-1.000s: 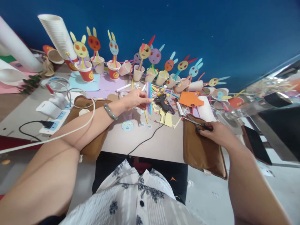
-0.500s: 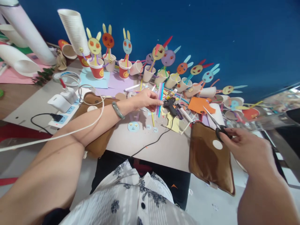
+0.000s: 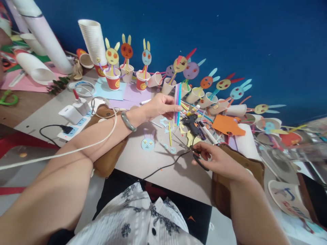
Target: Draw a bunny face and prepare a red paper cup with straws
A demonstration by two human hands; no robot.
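Pinched upright in my left hand (image 3: 163,106) are narrow coloured strips (image 3: 178,98), purple and blue, that look like drinking straws or paper strips. My right hand (image 3: 217,158) has its fingers in the handles of black-handled scissors (image 3: 201,162), whose blades are parted and point up and left, below the strips and apart from them. On the table under my left hand lies a blue paper rabbit face (image 3: 148,144). Small round "Hi" labels (image 3: 173,150) lie beneath the scissor blades. A black hot glue gun (image 3: 191,123) rests just right of the strips.
Paper cups with rabbit figures (image 3: 113,80) line the wall side, beside a tall cup stack (image 3: 91,39). A power strip (image 3: 74,127) and white cable (image 3: 102,137) lie near my left forearm. Orange paper (image 3: 227,125) and a brown pouch (image 3: 222,200) are at right.
My right hand has brought the scissors left from above the brown pouch to the table's middle, and their blades have opened. My left hand still holds the strips. The view has shifted slightly.
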